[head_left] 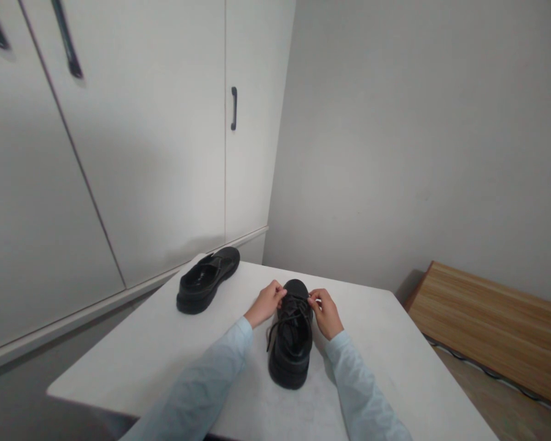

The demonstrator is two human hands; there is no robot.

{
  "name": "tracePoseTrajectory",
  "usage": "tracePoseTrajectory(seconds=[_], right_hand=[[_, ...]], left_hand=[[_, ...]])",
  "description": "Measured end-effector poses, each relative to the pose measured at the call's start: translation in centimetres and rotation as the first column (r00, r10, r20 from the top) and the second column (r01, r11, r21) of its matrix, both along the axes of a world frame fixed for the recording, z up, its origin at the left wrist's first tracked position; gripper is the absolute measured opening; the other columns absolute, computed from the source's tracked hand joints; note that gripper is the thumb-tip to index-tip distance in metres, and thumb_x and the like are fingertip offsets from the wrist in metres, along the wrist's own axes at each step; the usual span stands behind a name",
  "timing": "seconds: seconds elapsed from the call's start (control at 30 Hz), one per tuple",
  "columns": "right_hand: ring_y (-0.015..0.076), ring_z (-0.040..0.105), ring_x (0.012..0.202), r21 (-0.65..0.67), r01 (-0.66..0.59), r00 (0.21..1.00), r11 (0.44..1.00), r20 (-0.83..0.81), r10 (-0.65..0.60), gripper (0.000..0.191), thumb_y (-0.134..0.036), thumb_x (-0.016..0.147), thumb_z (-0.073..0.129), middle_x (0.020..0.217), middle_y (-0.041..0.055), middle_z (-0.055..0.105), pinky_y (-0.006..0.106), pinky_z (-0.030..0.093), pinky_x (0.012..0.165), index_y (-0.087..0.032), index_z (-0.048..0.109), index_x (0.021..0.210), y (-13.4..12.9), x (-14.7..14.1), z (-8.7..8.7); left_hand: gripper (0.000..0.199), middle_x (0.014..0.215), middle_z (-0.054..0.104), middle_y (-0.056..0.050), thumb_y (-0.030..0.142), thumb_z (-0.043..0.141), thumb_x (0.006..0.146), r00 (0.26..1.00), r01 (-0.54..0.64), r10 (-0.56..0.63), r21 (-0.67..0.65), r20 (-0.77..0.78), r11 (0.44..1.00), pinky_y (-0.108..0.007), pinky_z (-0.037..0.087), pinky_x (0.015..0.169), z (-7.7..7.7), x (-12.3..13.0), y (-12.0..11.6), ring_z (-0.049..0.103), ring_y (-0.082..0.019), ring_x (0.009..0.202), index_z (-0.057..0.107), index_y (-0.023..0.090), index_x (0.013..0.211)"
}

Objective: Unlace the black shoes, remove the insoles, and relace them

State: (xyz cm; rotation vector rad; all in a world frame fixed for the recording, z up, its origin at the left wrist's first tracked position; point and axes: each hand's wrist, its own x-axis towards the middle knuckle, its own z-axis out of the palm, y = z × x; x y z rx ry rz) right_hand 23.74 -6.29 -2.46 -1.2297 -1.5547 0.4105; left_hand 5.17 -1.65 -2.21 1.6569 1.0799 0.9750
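Note:
A black lace-up shoe stands upright on the white table, its toe pointing away from me and its opening towards me. Dark shoelaces cross its front, and a loose length hangs down its left side. At the left of the lacing, near the toe, my left hand is closed in a pinch on the shoelace. My right hand pinches the lace on the opposite side, thumb and finger together. The fingertips hide the exact spots of lace they grip. Farther left sits a second black shoe, touched by neither hand.
The white table has its far edge close to white cupboard doors with dark handles. A grey wall rises behind. To the right, lower than the tabletop, is a wood-grain board with a dark cable along its edge.

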Motion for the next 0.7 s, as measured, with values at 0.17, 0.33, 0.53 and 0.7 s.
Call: tracePoseTrajectory(seconds=[0.17,0.33,0.53,0.7], right_hand=[[0.0199,0.055,0.080,-0.007,-0.001,1.000,1.000,-0.010,0.001,0.015,-0.033,0.078,0.051,0.084,0.0060,0.056,0.036,0.051,0.072,-0.021,0.051,0.071,0.2,0.2,-0.3],[0.0199,0.054,0.080,-0.013,-0.001,1.000,1.000,-0.005,0.001,0.016,-0.034,0.079,0.052,0.084,0.0058,0.055,0.037,0.051,0.073,-0.021,0.050,0.070,0.1,0.3,-0.5],[0.0199,0.054,0.081,-0.009,0.000,0.999,1.000,-0.041,-0.001,0.019,-0.037,0.080,0.052,0.085,0.0057,0.054,0.037,0.053,0.071,-0.021,0.050,0.069,0.0,0.2,-0.8],[0.0198,0.053,0.081,-0.008,0.012,0.998,1.000,-0.065,-0.013,0.019,-0.038,0.079,0.054,0.083,0.0055,0.054,0.036,0.053,0.072,-0.021,0.052,0.071,-0.2,0.0,-0.6]], left_hand=[[0.022,0.062,0.052,0.003,0.041,0.048,0.079,0.998,0.009,-0.004,-0.071,0.063,0.997,-0.027,0.043,0.061,-0.8,0.0,0.4,0.053,-0.013,0.059,0.044,0.019,0.076],[0.028,0.061,0.052,0.004,0.045,0.050,0.077,0.995,0.009,0.001,-0.107,0.098,0.994,-0.026,0.044,0.060,-1.2,-0.1,0.5,0.052,-0.012,0.058,0.045,0.018,0.076],[0.028,0.060,0.052,0.004,0.045,0.050,0.077,0.997,0.000,0.010,-0.118,0.083,0.993,-0.025,0.044,0.058,-1.4,-0.1,0.6,0.052,-0.012,0.057,0.045,0.018,0.075],[0.025,0.063,0.054,0.003,0.043,0.049,0.078,0.999,-0.011,0.012,-0.033,0.050,0.999,-0.026,0.044,0.058,-1.2,-0.1,0.4,0.054,-0.013,0.059,0.046,0.018,0.074]])
